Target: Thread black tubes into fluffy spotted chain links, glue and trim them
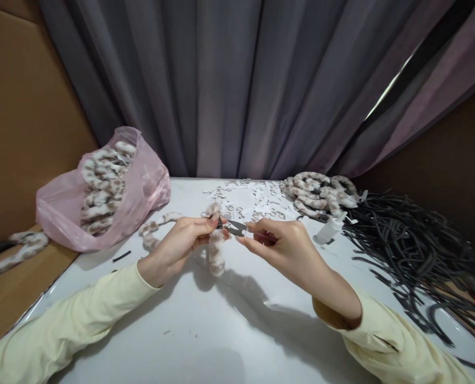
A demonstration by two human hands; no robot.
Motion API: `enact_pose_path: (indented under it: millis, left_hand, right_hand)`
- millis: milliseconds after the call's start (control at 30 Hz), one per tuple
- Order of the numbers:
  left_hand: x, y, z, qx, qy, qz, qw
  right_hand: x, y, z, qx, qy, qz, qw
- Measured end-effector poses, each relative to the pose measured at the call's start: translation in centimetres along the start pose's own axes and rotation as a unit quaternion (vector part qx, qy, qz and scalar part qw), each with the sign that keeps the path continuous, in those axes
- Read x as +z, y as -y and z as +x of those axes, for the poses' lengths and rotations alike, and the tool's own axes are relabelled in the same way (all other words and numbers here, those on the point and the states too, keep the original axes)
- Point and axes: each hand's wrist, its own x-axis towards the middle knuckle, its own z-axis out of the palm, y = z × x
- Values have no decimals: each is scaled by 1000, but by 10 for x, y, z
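My left hand (189, 237) pinches a fluffy white-and-brown plush strip (216, 255) over the middle of the table. One end of the strip hangs down and a short tuft shows above my fingers. A dark band shows on it at my fingertips. In my right hand (285, 240) is a small pair of thread snips (236, 228), blades apart and pointing left at the dark band. Whether the blades touch it I cannot tell. Another plush strip (149, 234) lies on the table behind my left wrist.
A pink plastic bag (153, 176) of plush strips stands at left. Small metal rings and white tags (245, 200) lie scattered at the back. Right are a plush pile (313, 192), a white bottle (330, 229) and many black tubes (413, 245). A grey curtain (229, 90) hangs behind.
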Motion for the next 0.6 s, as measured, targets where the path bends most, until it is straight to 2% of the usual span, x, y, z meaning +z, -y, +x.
enact_pose_path:
  millis: [400, 600]
  left_hand:
    - [1, -1, -3, -15, 30, 1, 999]
    - [2, 1, -3, -31, 28, -37, 998]
  right_hand:
    - [-1, 1, -1, 11, 12, 3, 1000]
    - [10, 2, -4, 11, -25, 34, 999]
